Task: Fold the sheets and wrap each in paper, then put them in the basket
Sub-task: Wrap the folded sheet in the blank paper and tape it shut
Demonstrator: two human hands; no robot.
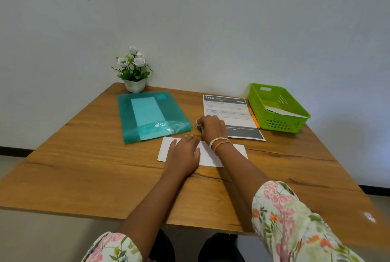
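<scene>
Midway through the task, the left hand [185, 152] is lying flat, fingers straight and close together, pressing down the folded white paper packet [228, 153] near the middle of the brown wood-grain table [84, 166]. The right hand [212, 126], two bangles on its wrist, is reaching just beyond the packet and curling its fingers round a small grey roll of tape [198, 124]; whether the roll is being lifted cannot be told. One white wrapped sheet [282, 111] is already lying tilted inside the bright green slotted plastic basket [280, 123] at the far right, so at least one packet seems finished. The packet under the palm appears to be awaiting sealing, and its transfer to the basket is yet to come. A translucent teal plastic document folder [152, 114] with a snap button, left of the hands, is showing a pale sheet inside, suggesting further sheets remain. A printed instruction page [230, 112] and an orange pencil [254, 119] are lying between hand and basket. A white pot of artificial white flowers [134, 72] is standing at the far edge against a plain pale wall [211, 19]; dark skirting is running along the floor.
</scene>
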